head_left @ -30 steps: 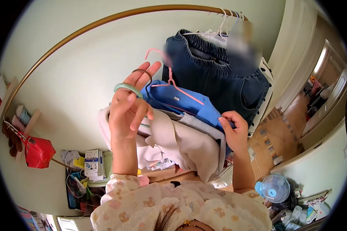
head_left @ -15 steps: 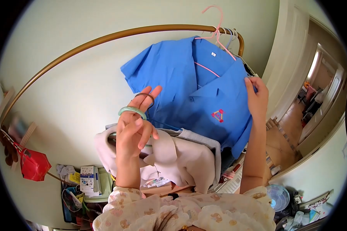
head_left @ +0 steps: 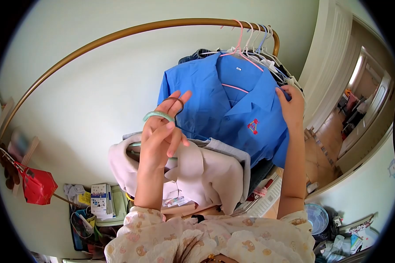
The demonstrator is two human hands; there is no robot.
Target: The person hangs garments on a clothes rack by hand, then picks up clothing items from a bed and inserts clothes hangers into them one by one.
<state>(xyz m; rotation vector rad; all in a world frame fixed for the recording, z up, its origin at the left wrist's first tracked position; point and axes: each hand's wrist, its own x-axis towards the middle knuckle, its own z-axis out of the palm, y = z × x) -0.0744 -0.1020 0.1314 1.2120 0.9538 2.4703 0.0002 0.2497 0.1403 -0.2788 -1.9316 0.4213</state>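
Note:
A blue short-sleeved shirt (head_left: pixel 197 94) with a red emblem hangs on a pink hanger (head_left: pixel 238 41), whose hook is at the gold-coloured rail (head_left: pixel 131 30). The shirt's shoulder edge is pinched by my right hand (head_left: pixel 292 107), thumb in front and fingers behind. My left hand (head_left: pixel 159 136) is raised before the shirt, two fingers stretched upward and the others curled. Those fingers carry a pale green bangle (head_left: pixel 159 115) and a thin brown band (head_left: pixel 180 103). Below it lies a light beige garment (head_left: pixel 215 179), draped in a heap.
Other clothes on white and blue hangers (head_left: pixel 262 41) crowd the rail's right end. A red bag (head_left: pixel 38 186) hangs at far left. Booklets (head_left: pixel 102 199) and a tub of odds and ends stand lower left. At lower right is a blue basket (head_left: pixel 316 218); a doorway (head_left: pixel 338 131) opens beyond.
The pink hanger's hook has come down from above the rail to it, next to the other hangers. The shirt has turned and shifted slightly right. My left hand has moved a little right.

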